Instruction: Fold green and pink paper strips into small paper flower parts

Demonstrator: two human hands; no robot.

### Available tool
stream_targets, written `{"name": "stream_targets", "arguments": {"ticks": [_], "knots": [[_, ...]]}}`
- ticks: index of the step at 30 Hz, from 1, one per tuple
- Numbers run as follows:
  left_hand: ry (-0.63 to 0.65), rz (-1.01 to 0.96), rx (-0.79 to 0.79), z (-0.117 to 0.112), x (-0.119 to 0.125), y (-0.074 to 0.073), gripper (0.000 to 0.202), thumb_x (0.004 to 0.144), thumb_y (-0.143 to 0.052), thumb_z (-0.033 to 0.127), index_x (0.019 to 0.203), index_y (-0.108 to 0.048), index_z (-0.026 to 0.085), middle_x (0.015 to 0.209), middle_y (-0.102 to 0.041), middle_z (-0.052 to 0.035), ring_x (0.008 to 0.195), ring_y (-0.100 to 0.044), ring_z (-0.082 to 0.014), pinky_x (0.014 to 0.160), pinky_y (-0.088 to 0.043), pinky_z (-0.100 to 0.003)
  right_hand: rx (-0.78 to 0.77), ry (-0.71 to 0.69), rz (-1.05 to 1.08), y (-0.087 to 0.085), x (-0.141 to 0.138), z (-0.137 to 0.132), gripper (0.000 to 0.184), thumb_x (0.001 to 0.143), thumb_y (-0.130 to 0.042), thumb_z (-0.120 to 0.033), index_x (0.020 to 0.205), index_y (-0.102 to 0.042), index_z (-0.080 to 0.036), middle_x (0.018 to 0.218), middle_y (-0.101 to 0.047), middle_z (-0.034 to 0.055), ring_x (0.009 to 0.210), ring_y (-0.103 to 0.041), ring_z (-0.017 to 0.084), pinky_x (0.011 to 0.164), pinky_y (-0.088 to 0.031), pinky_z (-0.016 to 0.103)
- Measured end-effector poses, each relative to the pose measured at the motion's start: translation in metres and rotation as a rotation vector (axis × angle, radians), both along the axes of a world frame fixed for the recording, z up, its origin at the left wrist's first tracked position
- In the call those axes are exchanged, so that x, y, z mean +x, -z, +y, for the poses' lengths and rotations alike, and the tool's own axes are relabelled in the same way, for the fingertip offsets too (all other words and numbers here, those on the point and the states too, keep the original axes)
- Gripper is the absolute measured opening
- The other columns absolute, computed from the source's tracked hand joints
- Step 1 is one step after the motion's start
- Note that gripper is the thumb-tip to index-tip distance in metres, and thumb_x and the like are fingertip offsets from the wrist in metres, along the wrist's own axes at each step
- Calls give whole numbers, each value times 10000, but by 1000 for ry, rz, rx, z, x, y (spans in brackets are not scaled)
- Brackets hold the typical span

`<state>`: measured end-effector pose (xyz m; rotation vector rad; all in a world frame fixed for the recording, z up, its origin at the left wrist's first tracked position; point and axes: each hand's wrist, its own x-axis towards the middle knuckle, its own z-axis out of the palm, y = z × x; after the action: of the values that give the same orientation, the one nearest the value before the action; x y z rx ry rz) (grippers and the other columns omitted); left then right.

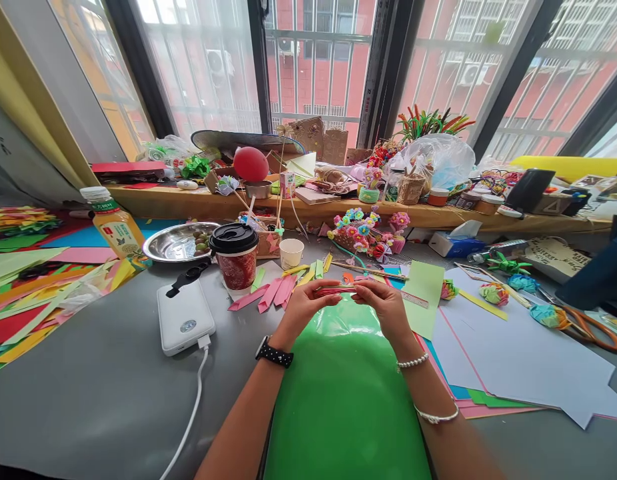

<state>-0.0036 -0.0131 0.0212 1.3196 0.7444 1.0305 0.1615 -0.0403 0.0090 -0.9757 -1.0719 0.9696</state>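
My left hand (309, 303) and my right hand (383, 305) pinch the two ends of a thin, flat bundle of red and pink paper (334, 291). It lies level between my fingertips, and its exact fold is too small to make out. Beneath it, a glossy green mat (353, 400) covers the front of the grey table. Folded pink paper strips (276, 291) lie left of my left hand. A light green sheet (423, 293) is just right of my right hand, with a narrow printed strip (415, 300) across it.
A red patterned coffee cup (234, 263), white power bank (184, 320) with cable, steel bowl (173, 243) and juice bottle (113, 223) stand left. White sheets (518, 353), paper flowers (494, 293) and orange-handled scissors (588, 328) lie right. A cluttered window ledge (348, 212) runs behind.
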Motion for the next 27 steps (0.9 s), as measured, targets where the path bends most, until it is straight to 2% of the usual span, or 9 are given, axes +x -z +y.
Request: {"name": "stream_targets", "arguments": {"ticks": [6,11,14,16,21,23,25,27], "knots": [[-96,-49,81,-2,3,1,229,595,-700,252,785,-672,127,721,-678,-29,660,-640,-161,685,-525,-288,22,-20,-17,-3,-2,-2,193,596,-698,-335,735,-698,-200,700,-675,21,575,-632,160,611,-538,323],[-139,-60,108,-4,4,-1,230,573,-707,298,726,-685,128,693,-674,-33,621,-638,-166,646,-535,-296,35,-22,-26,-2,-2,-2,164,605,-697,-313,715,-694,-191,667,-670,19,551,-629,152,579,-544,302],[-146,-10,201,-3,3,1,233,613,-675,325,740,-686,130,711,-677,-46,632,-637,-172,634,-532,-301,56,-24,-28,-1,-2,-2,149,612,-694,-301,711,-691,-189,648,-668,10,538,-627,144,562,-546,289],[-168,85,347,0,1,3,204,661,-642,309,772,-685,142,748,-681,-54,684,-632,-174,660,-521,-301,73,-17,-41,-1,-1,-2,137,623,-688,-292,714,-690,-190,642,-668,6,540,-629,140,557,-544,276],[-330,531,919,7,-2,13,188,747,-570,243,908,-658,201,843,-671,-55,814,-584,-186,745,-469,-344,100,26,-141,1,-1,-1,135,629,-684,-284,721,-688,-186,635,-666,10,540,-633,147,548,-544,270],[-367,683,1102,7,-1,15,222,771,-539,218,975,-627,209,854,-663,-52,828,-569,-189,776,-447,-369,102,30,-166,3,-2,-1,132,632,-681,-285,719,-686,-185,629,-666,11,543,-635,152,549,-546,275],[-366,782,1206,5,1,16,259,790,-511,198,1036,-591,200,855,-656,-53,818,-564,-183,783,-440,-368,100,23,-174,4,-3,-1,127,638,-675,-286,718,-684,-187,621,-666,10,551,-638,156,558,-548,280],[-347,836,1232,3,3,16,270,804,-486,192,1060,-571,185,852,-649,-57,794,-567,-174,742,-453,-333,96,14,-174,4,-5,-2,126,641,-672,-286,722,-683,-189,622,-669,10,559,-639,158,565,-550,282]]}}
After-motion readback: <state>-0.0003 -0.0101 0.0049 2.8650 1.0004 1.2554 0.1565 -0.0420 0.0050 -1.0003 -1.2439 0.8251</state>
